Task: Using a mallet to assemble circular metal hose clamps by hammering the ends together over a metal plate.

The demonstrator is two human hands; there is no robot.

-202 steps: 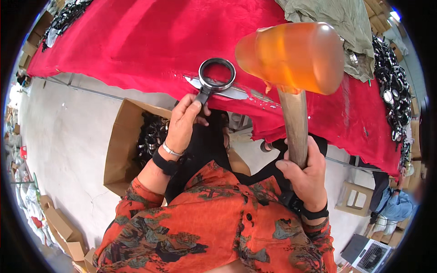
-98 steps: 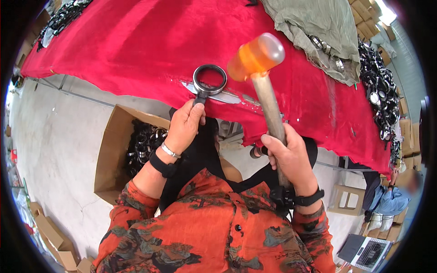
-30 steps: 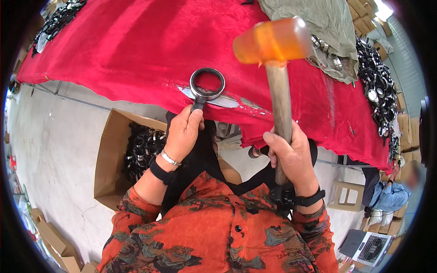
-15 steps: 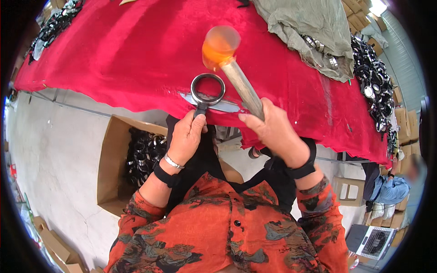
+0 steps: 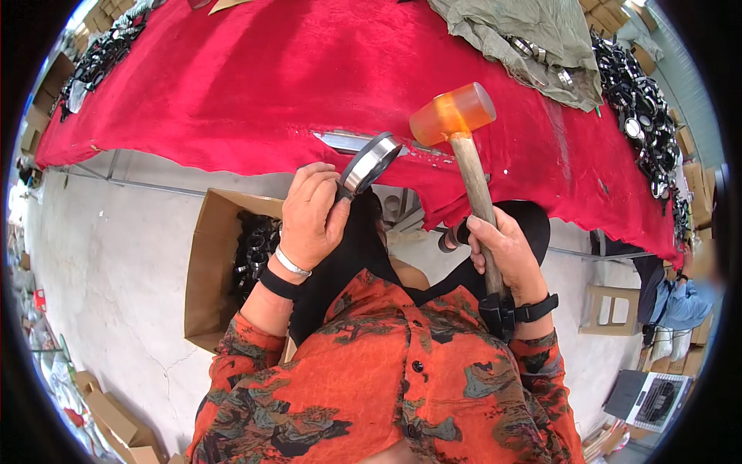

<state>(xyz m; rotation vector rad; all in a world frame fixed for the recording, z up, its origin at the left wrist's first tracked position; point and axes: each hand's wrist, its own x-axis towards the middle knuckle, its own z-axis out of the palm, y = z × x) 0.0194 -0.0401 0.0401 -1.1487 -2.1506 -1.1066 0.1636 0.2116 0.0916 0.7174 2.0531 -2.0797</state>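
Now we see our left hand (image 5: 313, 216) closed around the dark handle of a round magnifying glass (image 5: 371, 162), whose black-rimmed lens sticks up past the fingertips, tilted on edge, just over the near edge of the counter (image 5: 232, 85) draped in red cloth. The lens sits above and to the right of that hand, close to a flat metal plate (image 5: 344, 141) lying at the counter's near edge.

Our right hand (image 5: 502, 255) grips the wooden shaft of a mallet (image 5: 464, 147) low down, fingers wrapped fully round it. The orange translucent head is raised above the hand, over the red cloth, just to the right of the lens and apart from it.

Below our left forearm an open cardboard box (image 5: 212, 271) stands on the floor, dark ring-shaped parts inside. Toward the far right corner of the counter lies a crumpled olive cloth (image 5: 533, 39), and along the right edge a heap of black-rimmed lenses (image 5: 641, 116).
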